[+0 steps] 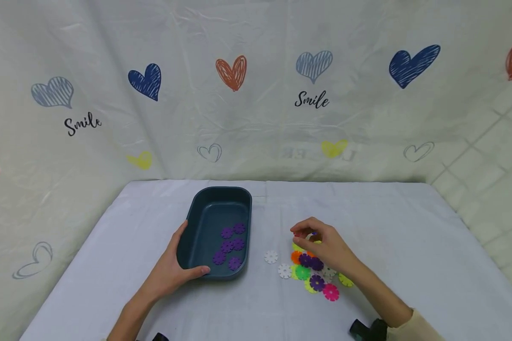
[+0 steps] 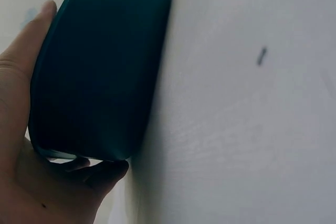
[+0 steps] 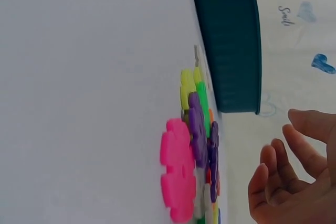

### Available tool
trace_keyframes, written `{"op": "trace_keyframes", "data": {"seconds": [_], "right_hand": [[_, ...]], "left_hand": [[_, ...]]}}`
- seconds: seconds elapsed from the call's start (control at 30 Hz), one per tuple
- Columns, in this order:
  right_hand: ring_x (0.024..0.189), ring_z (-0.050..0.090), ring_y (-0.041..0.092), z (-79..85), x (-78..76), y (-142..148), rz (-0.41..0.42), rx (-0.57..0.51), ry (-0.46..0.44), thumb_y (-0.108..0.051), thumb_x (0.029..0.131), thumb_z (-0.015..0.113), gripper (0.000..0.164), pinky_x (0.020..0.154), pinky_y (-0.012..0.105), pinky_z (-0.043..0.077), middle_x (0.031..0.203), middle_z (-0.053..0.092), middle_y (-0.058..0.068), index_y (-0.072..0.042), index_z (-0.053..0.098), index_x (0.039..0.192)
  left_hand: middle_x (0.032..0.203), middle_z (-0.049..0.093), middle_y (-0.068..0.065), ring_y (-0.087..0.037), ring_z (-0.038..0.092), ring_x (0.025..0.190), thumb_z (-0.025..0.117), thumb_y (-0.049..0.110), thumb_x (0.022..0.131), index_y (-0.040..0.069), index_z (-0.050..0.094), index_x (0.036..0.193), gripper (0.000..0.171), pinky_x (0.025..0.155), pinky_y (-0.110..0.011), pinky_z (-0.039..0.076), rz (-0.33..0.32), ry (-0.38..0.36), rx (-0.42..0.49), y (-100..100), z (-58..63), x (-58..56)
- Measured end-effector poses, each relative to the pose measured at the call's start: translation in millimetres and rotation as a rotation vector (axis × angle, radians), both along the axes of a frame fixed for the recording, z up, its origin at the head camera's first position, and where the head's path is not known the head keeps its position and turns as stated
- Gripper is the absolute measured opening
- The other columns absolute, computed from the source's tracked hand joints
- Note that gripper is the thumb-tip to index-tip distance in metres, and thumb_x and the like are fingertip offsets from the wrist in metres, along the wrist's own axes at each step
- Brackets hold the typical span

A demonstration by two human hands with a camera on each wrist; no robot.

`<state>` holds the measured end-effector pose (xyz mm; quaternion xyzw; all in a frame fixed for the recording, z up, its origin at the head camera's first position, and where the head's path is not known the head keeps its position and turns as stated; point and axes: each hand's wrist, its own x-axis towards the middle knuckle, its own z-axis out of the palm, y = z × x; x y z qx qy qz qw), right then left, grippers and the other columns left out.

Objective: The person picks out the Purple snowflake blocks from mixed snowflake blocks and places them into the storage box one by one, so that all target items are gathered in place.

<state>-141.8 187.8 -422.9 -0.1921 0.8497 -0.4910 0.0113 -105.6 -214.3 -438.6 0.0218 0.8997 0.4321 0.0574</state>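
Note:
A dark teal rectangular tray (image 1: 215, 213) lies on the table with several purple flower-shaped discs (image 1: 227, 246) inside, toward its right and near side. My left hand (image 1: 173, 265) grips its near left corner, thumb at the near rim and fingers along the left wall. In the left wrist view, the left hand (image 2: 47, 177) wraps round the end of the tray (image 2: 100, 66). Over a loose pile of flower-shaped discs (image 1: 302, 272) hovers my right hand (image 1: 324, 244), fingers bent. Seen from the right wrist, the right hand (image 3: 299, 177) has thumb and fingertips apart, nothing between them.
The pile mixes yellow, green, orange, white, purple and pink discs. A white disc (image 1: 271, 256) lies between tray and pile; a pink disc (image 1: 331, 292) sits at the pile's near edge. A white cloth covers the table (image 1: 392, 227), and a heart-printed curtain (image 1: 264, 123) hangs behind.

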Motion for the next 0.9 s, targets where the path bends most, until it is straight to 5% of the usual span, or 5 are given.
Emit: {"op": "trace_keyframes", "data": {"seconds": [0.4,0.9], "right_hand": [[0.098,0.064,0.013,2.6,-0.1,16,-0.010,0.038,-0.043,-0.023,0.097,0.075,0.024,0.083,0.024,0.056,0.112,0.074,0.003,-0.011,0.073,0.117],[0.099,0.063,0.016,0.7,4.3,32,0.001,0.088,-0.153,-0.025,0.093,0.079,0.029,0.081,0.023,0.054,0.109,0.072,0.002,-0.013,0.073,0.118]], "left_hand": [[0.172,0.021,-0.020,-0.046,0.035,0.151,0.094,0.044,0.072,0.027,0.007,0.168,0.131,0.113,-0.069,0.038,-0.023,0.020,-0.028,2,0.7,-3.9],[0.174,0.014,-0.020,-0.046,0.032,0.153,0.094,0.044,0.073,0.025,0.000,0.168,0.135,0.115,-0.069,0.037,-0.064,-0.021,-0.029,4,6.1,-9.3]]}}
